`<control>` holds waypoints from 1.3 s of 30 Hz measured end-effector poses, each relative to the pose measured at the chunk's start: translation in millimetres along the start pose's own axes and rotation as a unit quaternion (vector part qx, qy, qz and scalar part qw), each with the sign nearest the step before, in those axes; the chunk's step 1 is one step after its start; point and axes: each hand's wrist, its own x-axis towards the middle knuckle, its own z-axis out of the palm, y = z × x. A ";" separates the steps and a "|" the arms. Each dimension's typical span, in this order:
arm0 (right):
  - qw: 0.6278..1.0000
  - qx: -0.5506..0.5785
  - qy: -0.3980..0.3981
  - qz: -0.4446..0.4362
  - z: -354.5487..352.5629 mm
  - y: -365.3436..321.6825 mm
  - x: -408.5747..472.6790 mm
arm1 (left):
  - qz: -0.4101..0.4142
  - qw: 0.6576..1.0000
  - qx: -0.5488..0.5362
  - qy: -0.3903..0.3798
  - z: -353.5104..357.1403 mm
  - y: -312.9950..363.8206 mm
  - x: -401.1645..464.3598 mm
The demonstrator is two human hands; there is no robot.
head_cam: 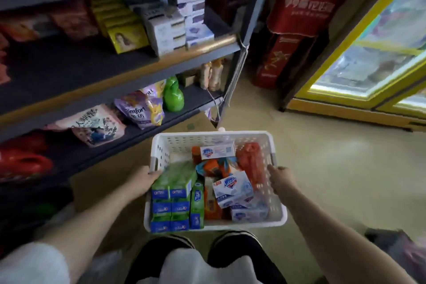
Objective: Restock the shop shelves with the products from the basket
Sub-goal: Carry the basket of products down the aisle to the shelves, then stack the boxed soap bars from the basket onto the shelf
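Head view looks down on a white perforated basket (215,182) held over a beige floor (327,168), just right of a dark grey shelf unit (129,80). The left hand (144,180) is clamped on the basket's left rim by its grey handle slot, and the right hand (280,178) is clamped on the right rim, so the two hands are well apart with the basket between them.

Inside the basket, green and blue boxes (176,198) are packed along the left side. A white soap box with a blue shield mark (232,188) lies tilted in the middle, and another such box (216,151) rests near the far wall. Orange packets (214,167) sit between them, and a red pack (250,162) lies along the right side.

On the upper shelf stand yellow boxes (126,34) and stacked white boxes (168,32). On the lower shelf sit a purple Comfort pouch (140,110), a green bottle (173,94) just right of it, and a pink pouch (96,127) to the left. A red cabinet (297,18) and a yellow-framed freezer (368,64) stand at the far right.
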 end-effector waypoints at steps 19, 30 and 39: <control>0.936 -0.246 -0.117 -0.222 166.8 -99.4 155.2 | -0.193 0.945 -0.102 0.242 -1.8 -57.7 125.3; 0.650 -0.527 -0.242 -0.491 162.1 -103.5 86.5 | -0.020 0.952 0.100 0.290 0.8 -30.8 58.1; 0.520 -0.628 -0.336 -0.471 184.3 -117.0 105.7 | 0.153 0.961 0.137 0.185 -13.9 25.3 129.3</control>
